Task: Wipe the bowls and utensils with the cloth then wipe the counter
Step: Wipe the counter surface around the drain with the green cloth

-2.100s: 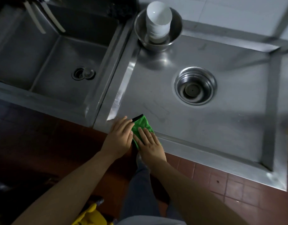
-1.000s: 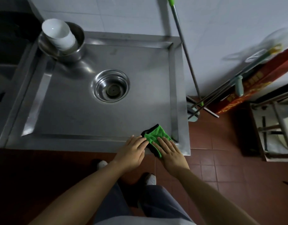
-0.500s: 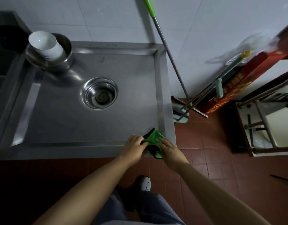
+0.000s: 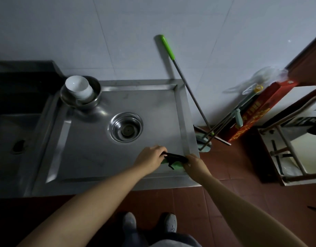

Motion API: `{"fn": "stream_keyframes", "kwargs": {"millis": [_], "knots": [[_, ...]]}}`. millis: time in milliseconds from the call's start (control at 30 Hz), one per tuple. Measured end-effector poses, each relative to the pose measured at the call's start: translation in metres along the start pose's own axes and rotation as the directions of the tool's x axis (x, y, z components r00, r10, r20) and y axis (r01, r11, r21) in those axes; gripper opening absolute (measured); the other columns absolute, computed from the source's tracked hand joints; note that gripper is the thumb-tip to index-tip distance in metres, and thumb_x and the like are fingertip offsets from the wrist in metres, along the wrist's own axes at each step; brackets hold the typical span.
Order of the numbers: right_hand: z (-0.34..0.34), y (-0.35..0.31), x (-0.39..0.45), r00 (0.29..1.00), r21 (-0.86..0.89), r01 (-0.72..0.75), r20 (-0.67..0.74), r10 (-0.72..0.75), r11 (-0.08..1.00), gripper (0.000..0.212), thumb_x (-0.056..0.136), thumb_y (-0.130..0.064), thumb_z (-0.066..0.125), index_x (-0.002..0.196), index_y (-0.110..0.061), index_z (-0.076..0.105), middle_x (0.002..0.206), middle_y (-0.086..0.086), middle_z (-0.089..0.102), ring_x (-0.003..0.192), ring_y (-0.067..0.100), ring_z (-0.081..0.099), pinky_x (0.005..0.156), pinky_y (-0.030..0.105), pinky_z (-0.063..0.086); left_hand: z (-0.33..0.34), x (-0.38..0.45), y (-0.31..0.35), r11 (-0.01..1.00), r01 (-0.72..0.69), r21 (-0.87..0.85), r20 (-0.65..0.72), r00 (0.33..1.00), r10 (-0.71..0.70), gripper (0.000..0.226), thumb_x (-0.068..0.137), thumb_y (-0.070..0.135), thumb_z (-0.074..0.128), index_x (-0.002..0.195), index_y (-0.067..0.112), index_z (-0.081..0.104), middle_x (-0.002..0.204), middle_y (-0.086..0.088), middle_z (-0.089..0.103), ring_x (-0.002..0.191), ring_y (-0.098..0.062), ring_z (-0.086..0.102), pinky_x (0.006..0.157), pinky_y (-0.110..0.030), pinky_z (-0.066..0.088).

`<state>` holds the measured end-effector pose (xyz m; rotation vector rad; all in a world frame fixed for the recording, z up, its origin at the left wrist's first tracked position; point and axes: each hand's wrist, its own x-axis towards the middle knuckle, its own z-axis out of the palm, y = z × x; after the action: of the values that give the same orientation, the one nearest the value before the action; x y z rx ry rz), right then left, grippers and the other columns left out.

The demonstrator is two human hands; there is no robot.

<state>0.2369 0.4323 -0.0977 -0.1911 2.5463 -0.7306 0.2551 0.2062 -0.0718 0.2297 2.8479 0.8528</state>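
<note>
A green cloth with a black edge (image 4: 174,162) is stretched between both my hands, just above the front right corner of the steel counter (image 4: 93,145). My left hand (image 4: 151,157) grips its left end and my right hand (image 4: 196,164) grips its right end. White bowls (image 4: 78,87) are stacked inside a steel bowl (image 4: 95,97) at the counter's back left corner. No utensils show on the counter.
A round drain (image 4: 125,128) sits in the counter's middle. A deeper sink (image 4: 14,132) lies to the left. A green-handled mop (image 4: 182,75), a dustpan (image 4: 204,144) and a red box (image 4: 255,113) lean at the wall on the right, beside a metal stand (image 4: 289,148).
Both hands slid the cloth rightward along the counter's front edge to its right corner, then lifted it and pulled it out between them. My view has risen and shifted right.
</note>
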Motion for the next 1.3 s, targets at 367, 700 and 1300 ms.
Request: {"fn": "stream_keyframes", "kwargs": {"millis": [367, 700, 1300], "knots": [[0.026, -0.074, 0.024, 0.984, 0.281, -0.166, 0.103, 0.143, 0.945, 0.08, 0.086, -0.057, 0.069, 0.151, -0.022, 0.038, 0.14, 0.003, 0.055, 0.121, 0.02, 0.057, 0.099, 0.038, 0.051, -0.093, 0.013, -0.007, 0.996, 0.03, 0.085, 0.003, 1.0, -0.031, 0.018, 0.097, 0.031, 0.058, 0.106, 0.019, 0.069, 0.108, 0.001, 0.066, 0.098, -0.021, 0.062, 0.082, -0.038, 0.053], [0.033, -0.131, 0.053, 0.997, -0.024, 0.045, -0.067, -0.047, 0.999, 0.067, 0.092, -0.05, 0.064, 0.151, -0.034, 0.037, 0.158, -0.001, 0.033, 0.142, 0.027, 0.034, 0.113, 0.046, 0.034, -0.158, 0.005, -0.031, 0.995, 0.021, 0.094, -0.052, 0.998, -0.016, 0.019, 0.096, 0.027, 0.063, 0.109, 0.018, 0.074, 0.106, 0.002, 0.067, 0.094, -0.012, 0.059, 0.078, -0.023, 0.038], [0.005, -0.15, 0.066, 0.961, 0.183, -0.217, 0.21, 0.178, 0.959, 0.023, 0.092, -0.02, 0.065, 0.097, 0.0, 0.073, 0.078, 0.015, 0.069, 0.062, 0.024, 0.064, 0.056, 0.03, 0.055, -0.131, -0.024, -0.09, 0.772, 0.614, -0.163, 0.07, 0.788, -0.612, 0.017, 0.087, 0.031, 0.073, 0.095, 0.017, 0.073, 0.101, -0.008, 0.073, 0.097, -0.024, 0.069, 0.076, -0.024, 0.047]]}}
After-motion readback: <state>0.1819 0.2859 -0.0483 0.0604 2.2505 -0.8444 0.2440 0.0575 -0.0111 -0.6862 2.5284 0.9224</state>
